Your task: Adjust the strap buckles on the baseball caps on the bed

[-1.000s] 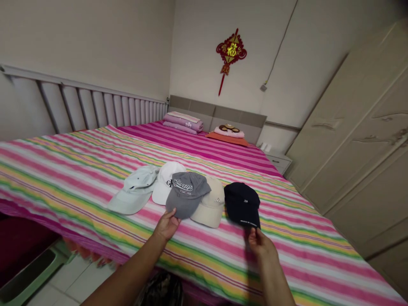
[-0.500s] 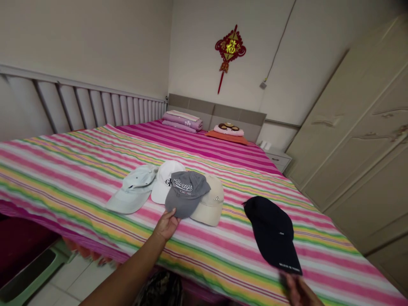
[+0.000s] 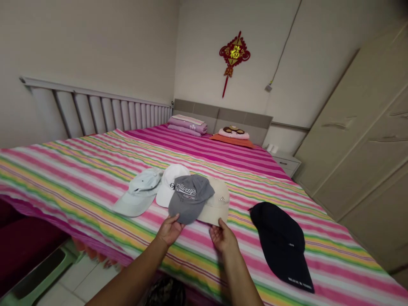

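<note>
My left hand [image 3: 171, 229] pinches the brim of a grey baseball cap [image 3: 191, 197] with white lettering, thumb on top. My right hand [image 3: 223, 236] is at the brim of a beige baseball cap [image 3: 218, 202], its thumb over the edge and fingers beneath. The grey cap overlaps the beige one on its right and a white baseball cap [image 3: 165, 187] on its left. A pale mint baseball cap [image 3: 138, 193] lies at the far left of the row. Apart from them, on the right, rests a black baseball cap [image 3: 282, 244].
The caps lie on a bed with a striped sheet [image 3: 95, 170]. Folded purple bedding [image 3: 188, 125] and an orange pillow [image 3: 236, 140] sit by the headboard [image 3: 229, 119]. A radiator [image 3: 105, 112] lines the left wall; a wardrobe [image 3: 347, 170] stands right.
My right hand has left the black cap's brim and moved left to the beige cap's brim. My left hand stays on the grey cap. The view has shifted slightly.
</note>
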The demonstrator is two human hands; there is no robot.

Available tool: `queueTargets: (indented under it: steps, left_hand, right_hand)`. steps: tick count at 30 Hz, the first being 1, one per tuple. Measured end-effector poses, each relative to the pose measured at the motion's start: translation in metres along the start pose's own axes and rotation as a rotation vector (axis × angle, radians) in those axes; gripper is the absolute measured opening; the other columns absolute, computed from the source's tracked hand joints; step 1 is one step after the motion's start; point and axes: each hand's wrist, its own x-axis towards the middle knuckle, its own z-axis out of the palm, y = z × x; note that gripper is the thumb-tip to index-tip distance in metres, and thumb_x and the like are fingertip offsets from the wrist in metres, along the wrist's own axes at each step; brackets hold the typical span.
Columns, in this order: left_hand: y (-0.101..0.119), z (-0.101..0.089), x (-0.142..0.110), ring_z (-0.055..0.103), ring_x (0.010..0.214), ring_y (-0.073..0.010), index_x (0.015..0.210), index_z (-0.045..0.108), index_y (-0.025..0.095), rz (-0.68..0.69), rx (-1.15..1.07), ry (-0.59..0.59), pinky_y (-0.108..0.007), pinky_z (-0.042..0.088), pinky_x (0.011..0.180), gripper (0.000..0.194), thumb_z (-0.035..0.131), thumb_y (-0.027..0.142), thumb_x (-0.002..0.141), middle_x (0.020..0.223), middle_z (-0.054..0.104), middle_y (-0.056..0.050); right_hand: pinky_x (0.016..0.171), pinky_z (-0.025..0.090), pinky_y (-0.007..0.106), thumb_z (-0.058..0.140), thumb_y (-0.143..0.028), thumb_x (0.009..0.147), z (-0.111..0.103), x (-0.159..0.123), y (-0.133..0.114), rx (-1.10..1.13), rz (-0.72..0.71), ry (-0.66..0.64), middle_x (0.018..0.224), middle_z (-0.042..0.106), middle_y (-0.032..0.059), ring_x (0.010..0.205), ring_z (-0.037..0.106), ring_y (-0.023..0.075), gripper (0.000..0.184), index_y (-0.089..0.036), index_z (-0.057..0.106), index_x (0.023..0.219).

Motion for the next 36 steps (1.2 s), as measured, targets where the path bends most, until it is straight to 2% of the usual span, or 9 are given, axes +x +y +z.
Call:
queueTargets:
  steps: [5,13,15,20,26,28,32,36]
  left_hand:
    - [0.0,-0.003,-0.002,0.065,0.082,-0.0184,0.123,0.045,0.02,-0.039,-0.008,-0.047,-0.039,0.044,0.089,0.053,0.045,-0.002,0.076,0.083,0.07,-0.004]
    - [-0.01,-0.002,-0.02,0.065,0.084,-0.0201,0.123,0.043,0.014,-0.106,-0.025,-0.037,-0.04,0.044,0.089,0.05,0.043,-0.001,0.076,0.084,0.07,-0.008]
    - [-0.012,0.001,-0.023,0.064,0.085,-0.0196,0.123,0.043,0.015,-0.102,-0.025,-0.022,-0.04,0.044,0.089,0.05,0.043,-0.001,0.076,0.086,0.07,-0.007]
    - [-0.014,0.019,-0.018,0.064,0.085,-0.0188,0.123,0.044,0.015,-0.116,0.003,-0.015,-0.038,0.045,0.087,0.05,0.044,-0.002,0.075,0.088,0.069,-0.007]
    - [-0.012,0.043,-0.006,0.063,0.089,-0.0183,0.119,0.048,0.021,-0.078,0.003,-0.131,-0.039,0.044,0.089,0.05,0.046,-0.002,0.074,0.091,0.069,-0.004]
    - [-0.014,0.041,-0.004,0.064,0.085,-0.0165,0.114,0.051,0.022,-0.074,0.023,-0.078,-0.036,0.045,0.087,0.047,0.046,-0.002,0.074,0.086,0.069,-0.002]
    - [-0.021,0.026,0.001,0.064,0.064,-0.0126,0.105,0.053,0.018,-0.145,0.106,0.137,-0.03,0.049,0.076,0.039,0.048,-0.004,0.073,0.07,0.067,-0.001]
    - [-0.025,0.017,0.006,0.059,0.05,-0.0122,0.096,0.053,0.016,-0.208,0.144,0.227,-0.028,0.049,0.065,0.035,0.05,-0.005,0.069,0.059,0.063,0.0]
  right_hand:
    - [0.044,0.049,0.017,0.05,-0.009,0.083,-0.014,-0.004,-0.013,0.056,-0.002,-0.001,0.055,0.056,-0.0056,0.044,0.054,0.0054,0.012,-0.012,0.051,0.071]
    - [0.045,0.053,0.013,0.054,0.0,0.075,-0.072,-0.021,-0.054,0.086,-0.133,0.034,0.051,0.059,-0.0081,0.042,0.058,0.0067,0.02,-0.019,0.05,0.074]
    - [0.05,0.055,0.015,0.059,0.0,0.07,-0.082,-0.025,-0.055,0.066,-0.132,0.018,0.053,0.062,-0.0069,0.046,0.06,0.0081,0.021,-0.018,0.052,0.075]
    - [0.062,0.057,0.024,0.063,-0.003,0.069,-0.09,-0.035,-0.049,-0.01,-0.057,-0.055,0.063,0.068,0.0052,0.061,0.066,0.0143,0.011,-0.012,0.056,0.068]
    - [0.065,0.056,0.025,0.056,-0.004,0.075,-0.098,-0.047,-0.042,-0.014,-0.017,-0.095,0.066,0.068,0.0086,0.063,0.067,0.0146,0.005,-0.007,0.06,0.073]
    - [0.065,0.057,0.026,0.055,-0.003,0.076,-0.106,-0.053,-0.041,-0.002,-0.014,-0.091,0.067,0.068,0.0094,0.065,0.067,0.0152,0.007,-0.006,0.06,0.073]
    - [0.066,0.057,0.027,0.056,-0.001,0.073,-0.125,-0.066,-0.04,0.017,0.005,-0.069,0.071,0.069,0.0104,0.068,0.067,0.0167,0.007,-0.006,0.061,0.074]
    - [0.061,0.057,0.025,0.064,0.0,0.065,-0.14,-0.076,-0.048,0.026,0.025,-0.046,0.07,0.069,0.0104,0.065,0.067,0.017,0.013,-0.007,0.062,0.075]
